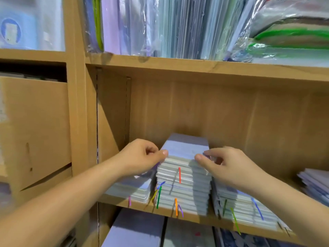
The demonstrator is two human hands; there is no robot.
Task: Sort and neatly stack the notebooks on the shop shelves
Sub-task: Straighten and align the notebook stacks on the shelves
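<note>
Middle shelf (199, 220): three stacks of plastic-wrapped notebooks stand side by side. The centre stack (183, 189) is the tallest. The left hand (142, 157) and right hand (229, 166) are both at its top notebook (185, 147), each grip clamped on a near corner, thumb on the cover and fingers curled. The left stack (131, 189) and right stack (245, 207) sit lower. Coloured ribbons (179, 175) hang down the fronts. The round blue label (10, 32) at upper left is too blurred to read.

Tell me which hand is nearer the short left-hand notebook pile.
Left. The left hand sits just above that pile; the right hand is beyond the tall middle stack.
</note>
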